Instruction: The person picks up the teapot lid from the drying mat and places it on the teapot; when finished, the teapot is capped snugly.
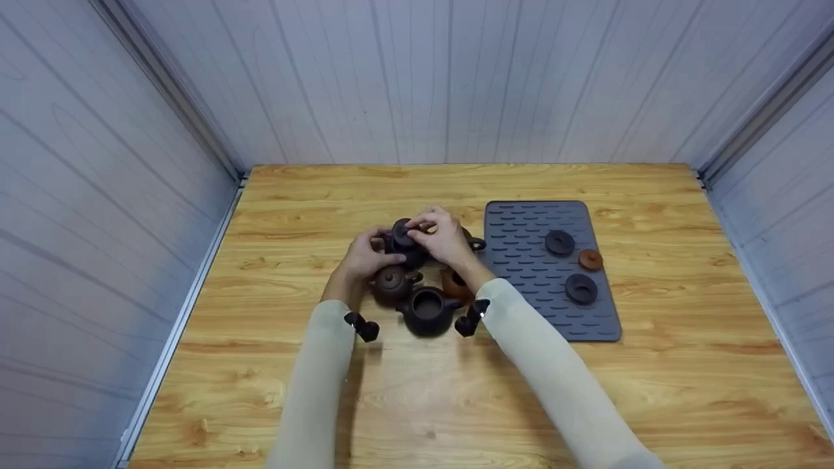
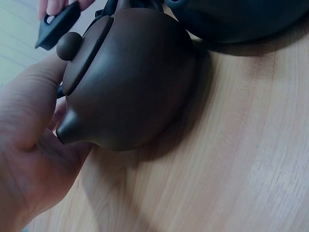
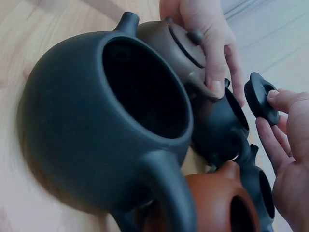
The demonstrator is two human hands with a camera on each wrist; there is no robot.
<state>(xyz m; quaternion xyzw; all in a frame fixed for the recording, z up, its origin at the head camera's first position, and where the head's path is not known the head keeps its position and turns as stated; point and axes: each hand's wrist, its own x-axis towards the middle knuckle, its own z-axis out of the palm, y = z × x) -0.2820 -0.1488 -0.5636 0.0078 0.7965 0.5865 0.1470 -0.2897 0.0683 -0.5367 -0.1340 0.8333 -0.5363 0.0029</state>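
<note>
In the right wrist view, my right hand (image 3: 294, 140) pinches a black teapot lid (image 3: 260, 96) by its knob, tilted and apart from the open mouth of a black teapot (image 3: 217, 128). My left hand (image 1: 365, 257) grips that teapot at its sides, thumb near the rim. Close to the left wrist stands a brown teapot (image 2: 140, 82) with its lid on. A larger black teapot (image 1: 427, 316), lidless, is nearest my body. Partly under my right forearm are an orange-brown teapot (image 3: 217, 193) and another black teapot (image 3: 253, 181), both uncovered.
To the right lies a grey ribbed mat (image 1: 521, 260). On it are a black lid (image 1: 560, 242), a second black lid (image 1: 581, 288) and an orange-brown lid (image 1: 590, 260). White panels (image 1: 417, 78) wall in the wooden table (image 1: 417, 404) at the back and sides.
</note>
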